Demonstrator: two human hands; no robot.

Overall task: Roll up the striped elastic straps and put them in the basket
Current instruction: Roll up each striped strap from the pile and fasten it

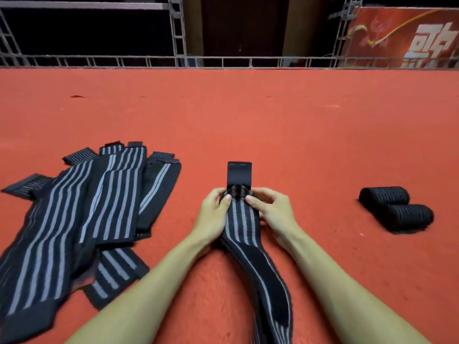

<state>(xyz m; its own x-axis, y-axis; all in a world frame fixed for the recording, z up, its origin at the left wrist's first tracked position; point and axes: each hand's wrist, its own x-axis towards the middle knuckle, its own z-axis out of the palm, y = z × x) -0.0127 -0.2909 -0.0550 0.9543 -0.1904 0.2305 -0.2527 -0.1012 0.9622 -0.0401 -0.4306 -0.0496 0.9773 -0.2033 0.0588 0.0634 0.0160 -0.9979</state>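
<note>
Red carpet stretches back to a metal truss and a red banner. At centre, the left hand and right hand each close their grip on the striped strap, pinching its edges just below the black end tab. The rest of it trails toward the person. A pile of unrolled straps lies to the left. Two rolled straps sit touching each other on the right.

Red carpet floor fills most of view, nap fuzzy near camera. Low metal truss rail runs along far edge. Upright truss columns at centre-left and right. Darkness behind rail on left. Dark brown panel centre. Red banner with white characters, far right. Dim, even light.
</note>
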